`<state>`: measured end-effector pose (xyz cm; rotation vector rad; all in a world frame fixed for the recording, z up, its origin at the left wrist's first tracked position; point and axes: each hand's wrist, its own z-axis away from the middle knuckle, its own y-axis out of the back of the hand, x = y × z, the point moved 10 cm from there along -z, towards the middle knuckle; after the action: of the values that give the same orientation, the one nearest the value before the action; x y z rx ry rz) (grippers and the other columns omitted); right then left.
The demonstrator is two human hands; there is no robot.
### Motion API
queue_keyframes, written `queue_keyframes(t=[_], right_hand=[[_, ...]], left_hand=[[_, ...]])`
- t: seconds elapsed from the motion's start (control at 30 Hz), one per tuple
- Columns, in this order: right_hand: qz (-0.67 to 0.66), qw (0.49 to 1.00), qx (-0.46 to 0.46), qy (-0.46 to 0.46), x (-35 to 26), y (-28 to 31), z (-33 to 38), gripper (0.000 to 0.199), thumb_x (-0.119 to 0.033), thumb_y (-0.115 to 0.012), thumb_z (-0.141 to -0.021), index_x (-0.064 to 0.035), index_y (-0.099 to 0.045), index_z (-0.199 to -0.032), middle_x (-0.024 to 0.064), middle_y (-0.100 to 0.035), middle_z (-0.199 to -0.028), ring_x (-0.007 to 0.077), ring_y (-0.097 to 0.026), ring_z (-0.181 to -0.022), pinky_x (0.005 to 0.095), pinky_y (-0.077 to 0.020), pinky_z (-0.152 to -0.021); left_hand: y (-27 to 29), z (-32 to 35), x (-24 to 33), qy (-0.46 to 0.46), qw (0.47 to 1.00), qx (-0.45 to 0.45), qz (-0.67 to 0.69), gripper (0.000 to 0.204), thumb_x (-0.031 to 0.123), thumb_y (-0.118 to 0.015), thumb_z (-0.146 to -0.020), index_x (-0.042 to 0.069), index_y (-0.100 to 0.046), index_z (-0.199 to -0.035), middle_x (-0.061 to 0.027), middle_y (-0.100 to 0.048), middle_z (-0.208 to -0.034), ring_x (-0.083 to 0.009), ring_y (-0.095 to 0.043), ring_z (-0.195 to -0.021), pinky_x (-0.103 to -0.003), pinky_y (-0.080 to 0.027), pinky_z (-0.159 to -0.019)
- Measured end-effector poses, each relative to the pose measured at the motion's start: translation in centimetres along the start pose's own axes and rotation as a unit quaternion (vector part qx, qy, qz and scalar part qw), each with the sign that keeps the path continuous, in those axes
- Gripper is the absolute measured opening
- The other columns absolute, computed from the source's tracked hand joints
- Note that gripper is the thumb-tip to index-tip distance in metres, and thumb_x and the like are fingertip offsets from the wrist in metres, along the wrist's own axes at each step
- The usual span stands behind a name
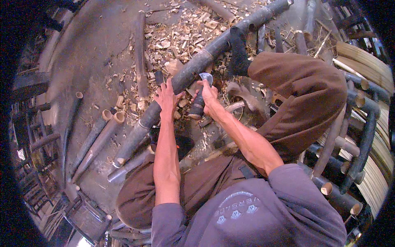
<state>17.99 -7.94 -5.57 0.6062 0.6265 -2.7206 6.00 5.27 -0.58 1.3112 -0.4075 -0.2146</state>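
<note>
A long dark bamboo pole (205,53) lies slantwise in front of me, from lower left to upper right. My left hand (166,98) rests on it with the fingers stretched and spread. Just right of it, my right hand (210,94) is closed around a tool with a thick dark cylindrical body (197,106) and a short, curved, shiny metal end (206,77). The metal end points toward the pole; whether it touches cannot be made out. The right palm hides part of the tool.
Wood chips (181,39) cover the ground beyond the pole. Several cut bamboo lengths (96,133) lie at left. My bent right leg (304,90) rises at right, beside stacked bamboo frames (364,136) and pale split strips (374,164). A dark chair-like frame (88,216) stands lower left.
</note>
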Motion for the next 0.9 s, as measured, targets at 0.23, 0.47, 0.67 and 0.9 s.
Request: queue_keyframes(t=[0.23, 0.47, 0.67, 0.9], right_hand=[[0.021, 1.000, -0.003, 0.000, 1.2, -0.2, -1.0, 0.031, -0.036, -0.045, -0.099, -0.0080, -0.056, -0.107, 0.0062, -0.052, -0.066, 0.0191, -0.055, -0.050, 0.0374, -0.0520, -0.045], [0.044, 0.999, 0.005, -0.002, 0.4, -0.2, -0.9, 0.028, -0.031, -0.044, -0.099, -0.0060, -0.055, -0.107, 0.0076, -0.052, -0.067, 0.0201, -0.055, -0.050, 0.0376, -0.0515, -0.046], [-0.016, 0.998, 0.038, -0.051, 0.8, -2.7, 0.2, 0.022, -0.025, -0.045, -0.096, -0.0037, -0.052, -0.098, 0.0085, -0.052, -0.068, 0.0230, -0.054, -0.051, 0.0405, -0.0486, -0.045], [-0.094, 0.994, 0.059, -0.005, 2.8, -3.9, -1.3, 0.025, -0.032, -0.045, -0.097, -0.0083, -0.055, -0.101, 0.0037, -0.051, -0.065, 0.0164, -0.050, -0.053, 0.0372, -0.0454, -0.045]], left_hand=[[-0.6, -0.5, -0.4, 0.002, 1.000, 0.001, -0.016, 0.085, 0.045, -0.082, -0.063, 0.019, -0.043, -0.134, -0.0105, -0.052, -0.120, -0.0347, -0.051, -0.112, -0.058, -0.037, -0.089], [-0.3, -0.7, 0.4, 0.008, 1.000, -0.019, -0.016, 0.086, 0.046, -0.082, -0.063, 0.021, -0.043, -0.135, -0.0114, -0.053, -0.123, -0.0347, -0.052, -0.113, -0.057, -0.038, -0.091], [-3.9, -3.4, -3.2, -0.032, 0.963, -0.155, 0.217, 0.085, 0.040, -0.083, -0.063, 0.013, -0.047, -0.136, -0.0131, -0.060, -0.123, -0.0293, -0.059, -0.111, -0.046, -0.043, -0.094], [-4.9, -3.8, -4.3, -0.012, 0.875, -0.276, 0.397, 0.084, 0.037, -0.082, -0.067, 0.009, -0.047, -0.138, -0.0133, -0.060, -0.125, -0.0237, -0.059, -0.110, -0.036, -0.045, -0.093]])
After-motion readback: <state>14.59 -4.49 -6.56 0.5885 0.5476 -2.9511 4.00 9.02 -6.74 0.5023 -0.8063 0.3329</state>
